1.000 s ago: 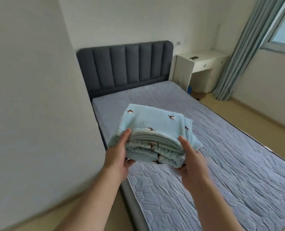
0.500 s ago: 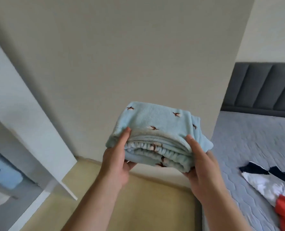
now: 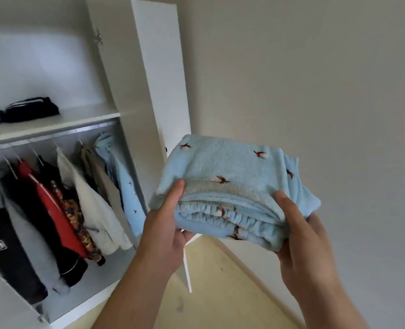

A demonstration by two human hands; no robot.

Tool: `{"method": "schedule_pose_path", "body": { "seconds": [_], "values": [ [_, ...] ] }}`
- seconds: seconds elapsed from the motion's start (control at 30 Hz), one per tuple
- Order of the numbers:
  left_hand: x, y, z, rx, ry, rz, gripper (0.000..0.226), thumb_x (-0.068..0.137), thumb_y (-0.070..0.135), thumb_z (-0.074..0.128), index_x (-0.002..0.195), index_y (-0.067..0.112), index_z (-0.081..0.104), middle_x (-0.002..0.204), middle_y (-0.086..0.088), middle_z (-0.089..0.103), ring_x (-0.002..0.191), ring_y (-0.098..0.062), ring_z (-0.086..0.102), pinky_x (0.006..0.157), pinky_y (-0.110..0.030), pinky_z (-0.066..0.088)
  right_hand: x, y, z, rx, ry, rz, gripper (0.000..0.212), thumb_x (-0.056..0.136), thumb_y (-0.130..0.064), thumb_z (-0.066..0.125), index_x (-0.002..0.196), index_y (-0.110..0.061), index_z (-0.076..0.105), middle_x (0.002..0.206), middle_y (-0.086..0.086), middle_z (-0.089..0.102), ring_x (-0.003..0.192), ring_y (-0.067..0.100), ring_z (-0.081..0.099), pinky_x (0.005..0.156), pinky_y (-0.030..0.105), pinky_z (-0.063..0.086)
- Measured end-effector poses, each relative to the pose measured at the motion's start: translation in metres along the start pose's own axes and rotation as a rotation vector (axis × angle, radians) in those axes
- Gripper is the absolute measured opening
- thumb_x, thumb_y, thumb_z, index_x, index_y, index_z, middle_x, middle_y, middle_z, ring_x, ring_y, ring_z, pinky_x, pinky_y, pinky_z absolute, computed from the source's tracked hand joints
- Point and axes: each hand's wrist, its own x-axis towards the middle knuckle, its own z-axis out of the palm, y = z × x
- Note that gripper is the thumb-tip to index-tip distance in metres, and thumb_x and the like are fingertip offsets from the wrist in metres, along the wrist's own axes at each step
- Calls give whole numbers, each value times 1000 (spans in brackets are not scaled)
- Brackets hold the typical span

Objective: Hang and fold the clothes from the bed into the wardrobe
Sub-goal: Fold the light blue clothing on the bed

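I hold a folded light-blue fleece garment (image 3: 230, 176) with small brown bird prints in front of me, level, in mid-air. My left hand (image 3: 166, 224) grips its left edge, thumb on top and fingers underneath. My right hand (image 3: 301, 238) grips its right edge the same way. The open white wardrobe (image 3: 125, 86) stands to the left. Its hanging rail holds several garments, among them a light-blue one (image 3: 125, 186) and a red one (image 3: 52, 205). The bed is out of view.
On the wardrobe shelf (image 3: 54, 124) above the rail lie folded dark clothes (image 3: 30, 110). The open wardrobe door (image 3: 163, 74) stands edge-on just behind the bundle. A plain wall (image 3: 315, 79) fills the right side. Pale wooden floor (image 3: 211, 293) lies below.
My view has swung left from the bed, past the wall, to the open wardrobe. Both hands keep the same grip on the folded blue garment, which travelled with me.
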Motion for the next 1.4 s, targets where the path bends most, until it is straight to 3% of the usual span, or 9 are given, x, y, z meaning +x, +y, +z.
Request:
{"method": "schedule_pose_path", "body": {
  "seconds": [0.1,0.23,0.4,0.47,0.67,0.77,0.9,1.17,1.4],
  "values": [
    [27,29,-27,-41,61,88,44,74,48,83,111,24,79,117,-7,75,107,-24,73,80,-39,62,34,19,46,-8,-103,2,45,88,-36,74,130,-26,62,121,4,73,108,27,72,81,44,61],
    [59,60,-60,-108,145,249,34,78,45,79,108,28,79,119,-7,74,107,-24,73,74,-37,61,79,50,98,-33,-249,27,53,83,-44,82,130,-32,61,126,3,71,110,28,71,90,54,56],
    [83,90,-96,-167,322,431,47,80,41,79,123,23,72,124,-9,72,111,-27,71,76,-40,61,125,87,161,-66,-375,66,74,59,-60,89,123,-30,63,119,-4,73,108,20,71,93,50,56],
    [86,102,-109,-186,375,489,42,82,43,78,118,23,75,124,-10,72,111,-27,71,76,-39,61,139,97,188,-75,-462,91,79,52,-67,89,120,-36,64,119,-7,73,108,18,71,94,48,55],
    [96,136,-156,-155,544,623,45,87,44,75,123,20,71,125,-13,71,112,-30,70,79,-42,60,164,143,265,-11,-673,198,76,64,-56,86,131,-33,59,123,-8,71,112,16,70,87,38,59],
    [109,156,-183,-135,588,653,37,86,44,74,116,21,75,123,-14,71,110,-30,71,80,-43,60,173,171,302,-5,-690,234,82,55,-63,90,125,-32,60,117,-8,74,105,17,73,82,37,61],
    [140,185,-229,-126,645,680,37,84,44,74,113,21,76,121,-14,72,110,-31,71,81,-45,61,189,218,358,-42,-719,251,86,53,-71,88,126,-36,60,119,-7,73,106,20,72,92,48,57],
    [227,278,-345,-61,643,660,56,81,47,76,127,16,68,121,-12,72,111,-28,71,77,-39,61,220,310,500,-39,-643,234,85,49,-73,88,123,-39,61,115,-13,73,103,12,72,92,41,57],
    [312,357,-412,-86,644,616,27,78,48,78,95,28,82,112,-7,76,101,-22,74,70,-35,61,263,360,613,-7,-617,270,83,57,-59,88,129,-31,59,118,-9,73,106,15,72,94,44,57]
  ]
}}
